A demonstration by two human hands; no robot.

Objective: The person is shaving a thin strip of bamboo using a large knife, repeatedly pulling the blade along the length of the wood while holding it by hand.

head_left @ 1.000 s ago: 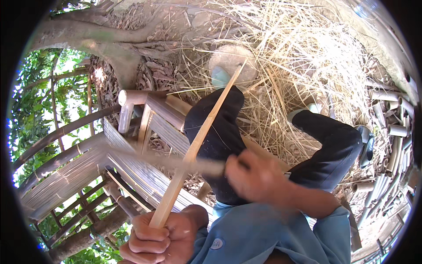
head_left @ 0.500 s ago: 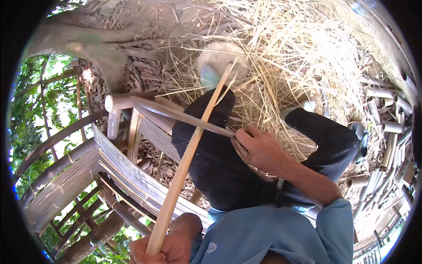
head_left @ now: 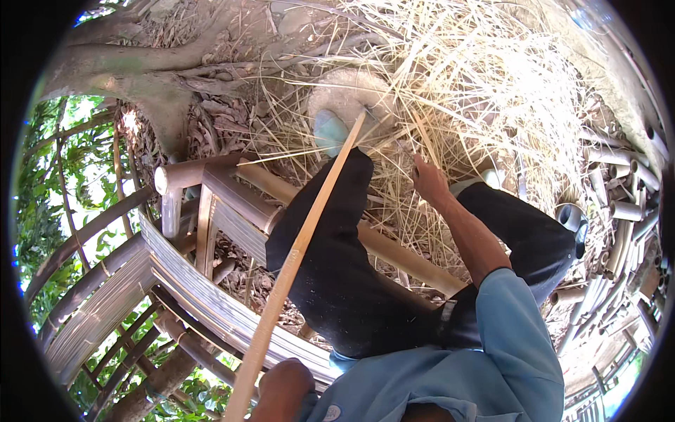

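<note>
A long, pale bamboo strip (head_left: 299, 246) slants across my left thigh, its far end above a round stump top. Beside its near end, my left hand (head_left: 275, 394) shows only at the wrist. The fingers are cut off by the lower edge, but the strip has moved with the wrist as if still gripped. Out beyond my knees, my right hand (head_left: 430, 181) is closed above the straw, at the end of a stretched arm. It held a long-bladed knife a moment ago. Now the blade is hard to make out against the straw.
Dry straw and shavings (head_left: 485, 84) cover the ground ahead. The stump top (head_left: 351, 91) stands by my left foot. A bamboo bench (head_left: 211, 281) with a slatted side is at the left, near tree roots (head_left: 133, 63). Cut bamboo tubes (head_left: 626, 211) lie piled at the right.
My right hand has moved forward, away from my lap and off the strip, where the knife blade lay across it. My left hand and the strip have shifted slightly toward me.
</note>
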